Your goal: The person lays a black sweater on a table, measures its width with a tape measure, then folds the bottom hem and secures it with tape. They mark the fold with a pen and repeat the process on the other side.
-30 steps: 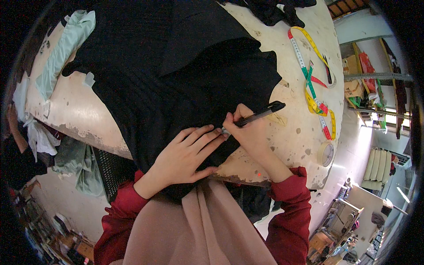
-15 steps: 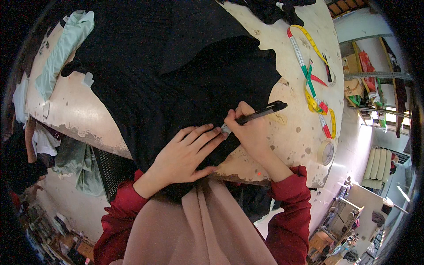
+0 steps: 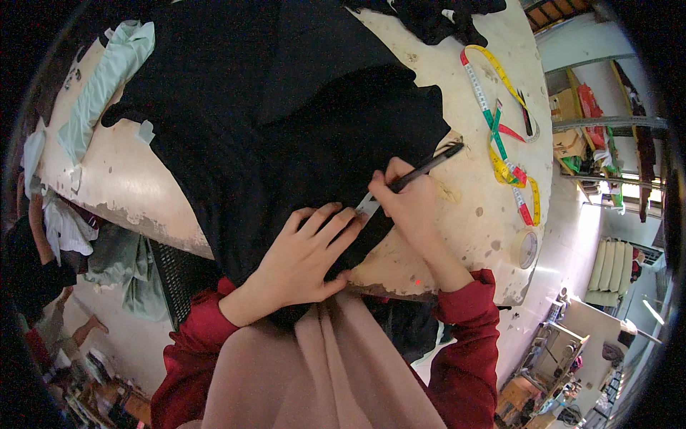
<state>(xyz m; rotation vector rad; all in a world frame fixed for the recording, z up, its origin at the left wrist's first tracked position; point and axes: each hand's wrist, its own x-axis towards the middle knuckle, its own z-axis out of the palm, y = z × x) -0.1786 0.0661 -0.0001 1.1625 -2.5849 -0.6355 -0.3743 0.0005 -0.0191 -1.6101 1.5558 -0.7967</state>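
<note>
My right hand [image 3: 404, 200] grips a black pen [image 3: 436, 159] in a pinch over a small white strip [image 3: 367, 207] lying on black fabric [image 3: 286, 129]. My left hand [image 3: 304, 261] rests with fingers apart on that fabric, its fingertips at the strip's lower end. The fabric spreads over the pale, stained tabletop [image 3: 479, 250] and hangs at the front edge. To the right lie a looped multicoloured tape measure [image 3: 500, 143] and a tape roll [image 3: 526, 249].
Pale green cloth [image 3: 103, 86] lies at the back left, dark cloth [image 3: 450, 21] at the back right. A person [image 3: 32, 250] is beyond the table's left edge, near a black perforated crate [image 3: 175, 279]. Shelves [image 3: 607, 121] and a cluttered rack [image 3: 543, 365] stand right.
My right hand and pen have moved slightly up and right, showing more of the white strip. The person at the left has shifted; a bare foot now shows.
</note>
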